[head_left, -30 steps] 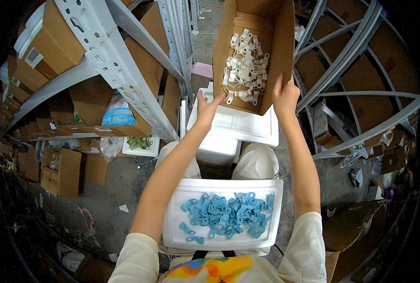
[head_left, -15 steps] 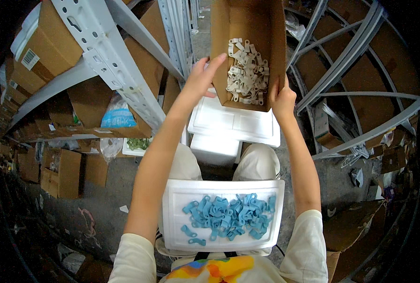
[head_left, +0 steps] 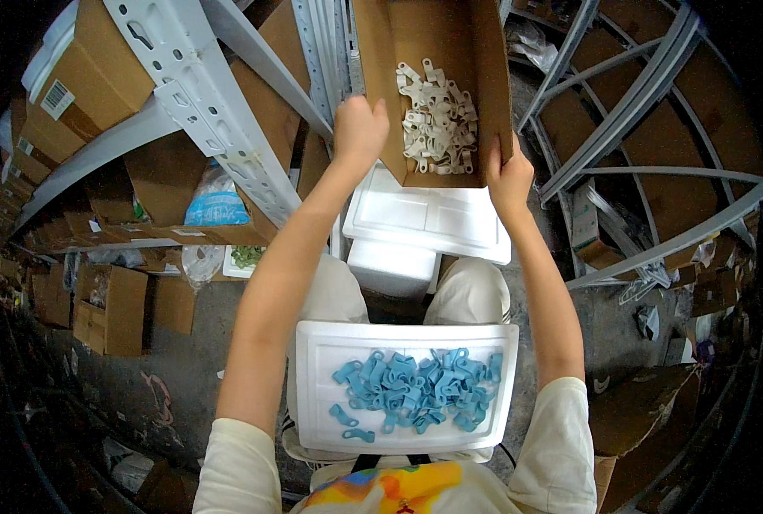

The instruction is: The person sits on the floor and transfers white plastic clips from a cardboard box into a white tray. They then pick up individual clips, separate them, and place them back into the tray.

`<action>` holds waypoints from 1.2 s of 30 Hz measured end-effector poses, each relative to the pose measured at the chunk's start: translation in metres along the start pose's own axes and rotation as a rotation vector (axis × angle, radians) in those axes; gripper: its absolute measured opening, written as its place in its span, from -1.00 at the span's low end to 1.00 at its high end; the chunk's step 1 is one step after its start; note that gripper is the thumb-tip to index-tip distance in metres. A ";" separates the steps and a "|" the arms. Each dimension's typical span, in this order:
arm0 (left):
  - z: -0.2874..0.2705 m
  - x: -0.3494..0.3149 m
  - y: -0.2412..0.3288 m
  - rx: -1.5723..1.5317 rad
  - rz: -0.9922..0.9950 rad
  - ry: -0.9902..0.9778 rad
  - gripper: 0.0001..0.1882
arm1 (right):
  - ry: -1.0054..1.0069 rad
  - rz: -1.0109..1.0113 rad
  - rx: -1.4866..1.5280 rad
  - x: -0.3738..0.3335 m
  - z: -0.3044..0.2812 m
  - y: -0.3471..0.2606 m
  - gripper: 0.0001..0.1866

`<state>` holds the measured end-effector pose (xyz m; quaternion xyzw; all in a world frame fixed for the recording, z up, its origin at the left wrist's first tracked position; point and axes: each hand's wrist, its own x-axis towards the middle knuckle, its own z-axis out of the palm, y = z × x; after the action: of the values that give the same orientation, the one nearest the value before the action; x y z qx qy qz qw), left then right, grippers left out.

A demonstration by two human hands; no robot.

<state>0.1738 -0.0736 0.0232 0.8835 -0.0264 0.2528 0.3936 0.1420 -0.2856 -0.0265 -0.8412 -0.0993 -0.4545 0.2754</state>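
Note:
Out in front of me, both hands hold an open cardboard box point(head_left: 433, 34) by its sides. My left hand point(head_left: 361, 131) is closed on its left wall, and my right hand point(head_left: 510, 176) grips the right wall with the thumb on the inner side. Small white looped plastic pieces point(head_left: 439, 120) lie heaped in the near part of the box. On my lap rests a white foam lid point(head_left: 321, 428), with a pile of similar light-blue looped pieces point(head_left: 416, 390) on it.
Beyond my knees stands a white foam box point(head_left: 392, 268) under another white lid point(head_left: 424, 218). Metal shelving rises at the left point(head_left: 214, 128) and right point(head_left: 655, 94), loaded with cardboard boxes. An opened carton point(head_left: 112, 313) sits on the floor at left.
The cardboard box has shifted slightly left and away from me. My left hand, whose fingers were more extended at the box's side, has moved and closed on its left wall.

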 end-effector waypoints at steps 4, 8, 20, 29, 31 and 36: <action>-0.005 -0.005 0.003 0.053 -0.041 0.043 -0.70 | -0.214 0.218 -0.152 -0.002 -0.010 -0.026 -0.63; -0.012 -0.015 0.015 0.092 -0.076 0.029 -0.70 | -0.900 0.304 -0.416 -0.024 -0.037 -0.040 -0.50; -0.017 -0.036 0.029 0.158 0.003 0.045 -0.68 | -0.561 0.130 -0.077 -0.009 0.076 -0.018 0.24; -0.030 -0.053 0.033 0.098 -0.043 0.046 -0.66 | -0.508 0.170 -0.296 -0.016 0.083 -0.026 0.02; -0.030 -0.052 0.030 0.101 -0.034 0.060 -0.67 | -0.512 0.098 -0.280 -0.019 0.084 -0.023 -0.11; -0.027 -0.042 0.026 0.110 -0.027 0.075 -0.66 | -0.572 0.004 -0.266 -0.025 0.093 -0.007 -0.30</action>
<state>0.1194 -0.0787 0.0368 0.8940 0.0142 0.2814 0.3484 0.1910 -0.2265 -0.0853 -0.9639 -0.1106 -0.2077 0.1246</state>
